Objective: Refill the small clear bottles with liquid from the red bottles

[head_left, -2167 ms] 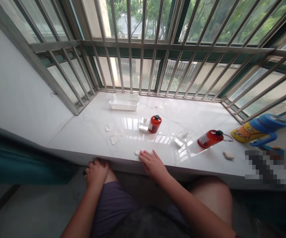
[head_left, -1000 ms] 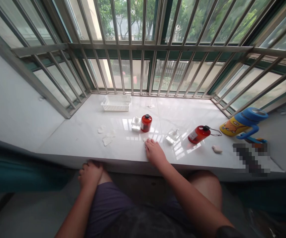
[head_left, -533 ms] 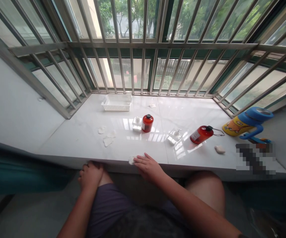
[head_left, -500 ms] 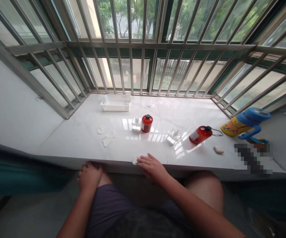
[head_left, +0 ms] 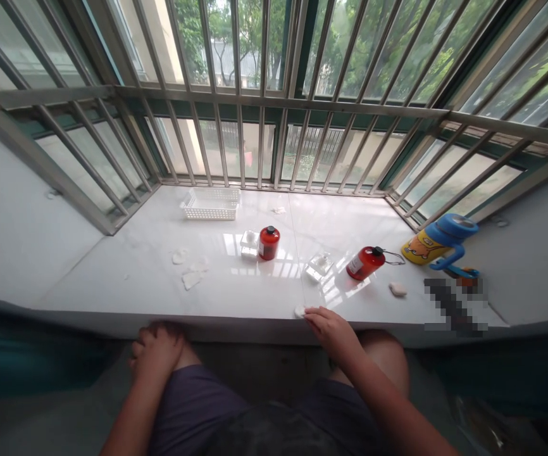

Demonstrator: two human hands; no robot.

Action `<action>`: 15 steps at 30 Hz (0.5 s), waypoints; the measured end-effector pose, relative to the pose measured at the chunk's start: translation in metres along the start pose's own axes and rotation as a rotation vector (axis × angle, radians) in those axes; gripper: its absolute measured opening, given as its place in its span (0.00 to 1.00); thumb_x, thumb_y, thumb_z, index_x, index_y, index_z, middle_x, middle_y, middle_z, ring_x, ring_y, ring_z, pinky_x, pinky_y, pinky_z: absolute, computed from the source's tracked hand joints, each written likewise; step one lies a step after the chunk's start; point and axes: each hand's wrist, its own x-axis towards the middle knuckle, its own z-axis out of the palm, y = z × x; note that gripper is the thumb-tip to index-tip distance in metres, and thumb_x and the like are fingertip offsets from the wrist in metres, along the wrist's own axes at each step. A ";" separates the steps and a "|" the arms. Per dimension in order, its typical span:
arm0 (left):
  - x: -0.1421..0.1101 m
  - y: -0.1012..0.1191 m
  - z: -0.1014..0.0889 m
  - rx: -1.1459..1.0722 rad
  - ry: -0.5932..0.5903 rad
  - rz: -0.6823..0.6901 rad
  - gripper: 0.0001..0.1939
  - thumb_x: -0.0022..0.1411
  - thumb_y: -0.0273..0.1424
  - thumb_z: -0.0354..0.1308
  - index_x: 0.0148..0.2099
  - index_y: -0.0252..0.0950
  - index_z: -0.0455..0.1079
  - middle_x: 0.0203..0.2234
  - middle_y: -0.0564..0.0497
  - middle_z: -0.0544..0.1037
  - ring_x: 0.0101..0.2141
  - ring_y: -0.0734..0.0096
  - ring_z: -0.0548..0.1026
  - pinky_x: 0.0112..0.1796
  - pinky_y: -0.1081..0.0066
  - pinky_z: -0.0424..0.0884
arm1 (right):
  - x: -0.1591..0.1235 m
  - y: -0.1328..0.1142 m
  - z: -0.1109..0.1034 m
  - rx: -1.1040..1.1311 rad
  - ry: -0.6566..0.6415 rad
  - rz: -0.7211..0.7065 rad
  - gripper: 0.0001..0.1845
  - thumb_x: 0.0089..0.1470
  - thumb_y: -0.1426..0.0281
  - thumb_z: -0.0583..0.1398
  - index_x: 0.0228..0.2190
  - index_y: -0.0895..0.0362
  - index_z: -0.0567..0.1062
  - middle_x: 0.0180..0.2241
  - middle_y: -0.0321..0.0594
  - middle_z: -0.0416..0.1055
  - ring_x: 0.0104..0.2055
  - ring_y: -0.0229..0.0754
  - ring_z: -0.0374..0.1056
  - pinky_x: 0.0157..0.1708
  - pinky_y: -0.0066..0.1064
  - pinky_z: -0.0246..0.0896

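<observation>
Glossy white tiled counter (head_left: pixel 169 288) forms a bay window sill, ringed by grey metal window bars (head_left: pixel 264 101) with green trees outside. At the counter's near edge, right of centre, the right hand (head_left: pixel 333 329) lies palm down, fingers (head_left: pixel 312 313) flattened, their tips pressing a small white cotton pad (head_left: pixel 299 311); nothing is gripped. The left hand (head_left: pixel 156 349) rests loosely curled on the person's knee below the counter, holding nothing.

Judging by the layout, the wiping looks partly done: three more white pads (head_left: pixel 189 269) lie scattered left of centre, another white wad (head_left: pixel 398 289) sits toward the right edge, and a small scrap (head_left: pixel 278 209) lies near the far edge. An upright red bottle with a black cap (head_left: pixel 269 243) stands mid-counter beside a clear square container (head_left: pixel 249 243). A second red bottle (head_left: pixel 365 263) lies on its side, near a second clear container (head_left: pixel 319 266). A white plastic basket (head_left: pixel 210 204) sits at the far edge.
</observation>
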 end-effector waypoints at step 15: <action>-0.181 0.073 -0.248 -0.957 0.300 1.366 0.08 0.70 0.29 0.64 0.51 0.44 0.78 0.33 0.51 0.84 0.34 0.66 0.81 0.39 0.66 0.81 | 0.176 0.086 -0.190 -0.355 0.564 0.162 0.19 0.70 0.60 0.55 0.49 0.55 0.81 0.48 0.51 0.81 0.51 0.57 0.77 0.54 0.50 0.71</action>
